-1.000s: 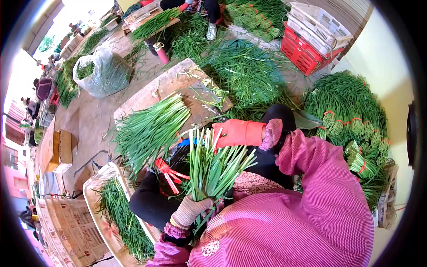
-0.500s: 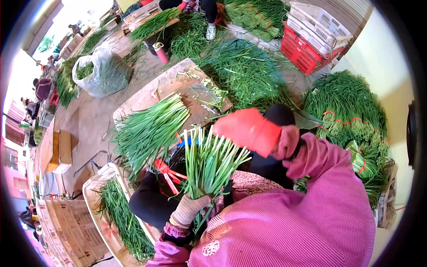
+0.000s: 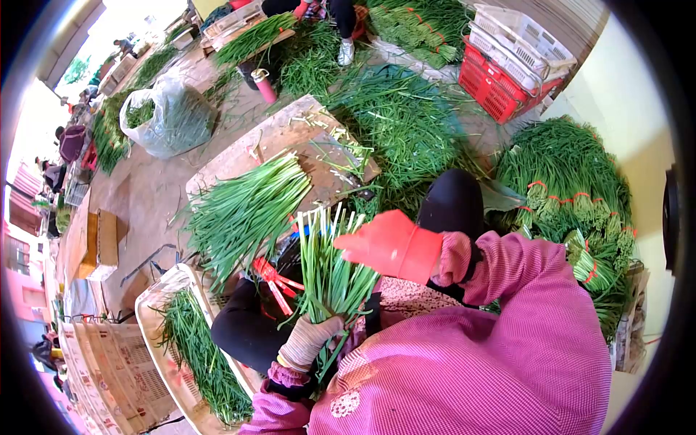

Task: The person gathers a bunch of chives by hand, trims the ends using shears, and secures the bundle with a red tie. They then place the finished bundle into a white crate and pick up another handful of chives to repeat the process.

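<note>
My left hand (image 3: pixel 313 339), in a pale knitted glove, is wrapped around the lower leafy part of a bunch of garlic chives (image 3: pixel 324 268). The bunch stands roughly upright, its pale cut ends at the top. My right hand (image 3: pixel 384 243), in a red rubber glove, lies against the right side of the bunch near those ends, fingers stretched out to the left. Another heap of garlic chives (image 3: pixel 250 206) rests on a wooden board (image 3: pixel 232 159) just ahead. Red ties (image 3: pixel 272 279) hang left of the held bunch.
A white crate (image 3: pixel 194 290) with loose greens stands at left. Loose chives (image 3: pixel 406 123) lie beyond the board, with tied bundles (image 3: pixel 569 174) at right. Red and white baskets (image 3: pixel 500 87), a plastic bag (image 3: pixel 170 119) and a pink bottle (image 3: pixel 265 88) stand further off. A person (image 3: pixel 341 29) sits at the back.
My right hand has moved left and slightly down, against the stalks. The bunch's splayed right-hand stalks now sit closer together. My left hand keeps its hold.
</note>
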`<state>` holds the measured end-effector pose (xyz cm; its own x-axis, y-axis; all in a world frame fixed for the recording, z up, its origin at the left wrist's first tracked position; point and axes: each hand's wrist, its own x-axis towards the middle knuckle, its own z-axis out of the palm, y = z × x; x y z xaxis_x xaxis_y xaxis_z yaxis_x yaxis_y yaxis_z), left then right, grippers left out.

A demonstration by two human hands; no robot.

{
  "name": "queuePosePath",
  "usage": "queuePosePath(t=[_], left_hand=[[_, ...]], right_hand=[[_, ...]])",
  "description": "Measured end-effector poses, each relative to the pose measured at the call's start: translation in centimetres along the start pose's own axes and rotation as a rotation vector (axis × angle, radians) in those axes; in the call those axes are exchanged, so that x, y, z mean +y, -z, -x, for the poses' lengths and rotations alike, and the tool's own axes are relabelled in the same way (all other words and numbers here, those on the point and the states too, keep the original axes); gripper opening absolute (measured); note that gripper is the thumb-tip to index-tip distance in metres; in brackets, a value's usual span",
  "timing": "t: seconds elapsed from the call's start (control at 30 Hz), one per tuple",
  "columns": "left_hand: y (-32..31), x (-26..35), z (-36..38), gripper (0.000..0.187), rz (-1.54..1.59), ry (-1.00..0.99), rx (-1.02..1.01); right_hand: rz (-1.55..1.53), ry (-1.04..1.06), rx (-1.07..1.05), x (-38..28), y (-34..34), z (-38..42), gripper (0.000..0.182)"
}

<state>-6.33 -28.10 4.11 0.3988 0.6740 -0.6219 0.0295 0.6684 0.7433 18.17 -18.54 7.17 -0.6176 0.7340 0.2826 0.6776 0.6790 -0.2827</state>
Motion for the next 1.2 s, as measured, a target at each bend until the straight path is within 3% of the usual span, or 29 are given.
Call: queuePosePath(t=[0.17, 0.23, 0.3, 0.37, 0.4, 0.5, 0.57, 0.63, 0.7, 0.8, 0.9, 1.0, 1.03, 1.07, 1.1, 1.17, 1.2], left_hand=[[-0.3, -0.4, -0.2, 0.024, 0.061, -0.017, -0.064], [-0.3, -0.3, -0.2, 0.024, 0.112, -0.016, -0.111], [-0.4, -0.1, -0.2, 0.024, 0.125, -0.026, -0.131], [0.0, -0.8, -0.5, 0.047, 0.064, 0.015, -0.105], [0.0, -0.8, -0.4, 0.047, 0.064, 0.015, -0.106], [0.0, -0.9, -0.3, 0.042, 0.020, 0.037, -0.049], [-0.4, -0.9, -0.5, 0.024, 0.008, 0.028, -0.070], [-0.7, -1.0, -0.9, 0.022, -0.020, 0.036, -0.061], [-0.9, -1.2, -1.0, 0.019, -0.060, 0.044, -0.020], [-1.1, -1.0, -0.6, 0.019, -0.078, 0.058, -0.011], [-1.0, -1.4, -0.3, 0.019, -0.066, 0.068, 0.005], [-0.9, -1.6, -0.3, 0.020, -0.068, 0.078, 0.003], [-0.8, -1.8, -0.3, 0.020, -0.067, 0.079, 0.002], [-0.6, -2.2, -0.4, 0.020, -0.070, 0.073, 0.006], [-0.5, -2.4, -0.4, 0.020, -0.074, 0.066, 0.010], [-0.9, -1.9, -0.2, 0.019, -0.057, 0.060, 0.010], [-1.1, -1.8, -0.3, 0.019, -0.038, 0.055, 0.008]], right_hand=[[0.117, 0.098, -0.053, -0.2, -2.0, 0.5, 0.011], [0.155, 0.247, 0.058, 0.1, -1.6, 0.5, 0.011], [0.199, 0.264, 0.083, 0.7, -1.2, 0.4, 0.010], [0.242, 0.282, 0.109, 2.0, -0.3, -0.1, 0.010], [0.327, 0.163, 0.146, 3.4, 0.5, -0.5, 0.007], [0.444, -0.119, 0.242, 6.7, 2.7, -1.6, 0.006], [0.387, -0.103, 0.234, 6.0, 3.0, -1.6, 0.010], [0.109, 0.055, 0.151, 3.9, 1.9, -1.9, 0.020], [0.252, 0.185, 0.098, 2.2, 0.0, -1.4, 0.030], [0.176, 0.239, 0.086, 2.4, -1.9, -1.5, 0.017], [0.223, 0.048, 0.011, 3.3, -2.0, -1.3, 0.006], [0.424, -0.102, 0.202, 5.9, -1.6, -1.5, 0.008], [0.417, -0.274, 0.131, 7.4, -0.1, -2.2, 0.007], [0.536, -0.427, 0.330, 8.5, 1.3, -2.5, 0.007], [0.547, -0.625, 0.136, 9.8, 2.9, -3.0, 0.011], [0.830, -0.317, 0.467, 10.8, 4.3, -2.5, 0.016], [0.570, -0.302, 0.293, 9.4, 5.4, -2.7, 0.018]])
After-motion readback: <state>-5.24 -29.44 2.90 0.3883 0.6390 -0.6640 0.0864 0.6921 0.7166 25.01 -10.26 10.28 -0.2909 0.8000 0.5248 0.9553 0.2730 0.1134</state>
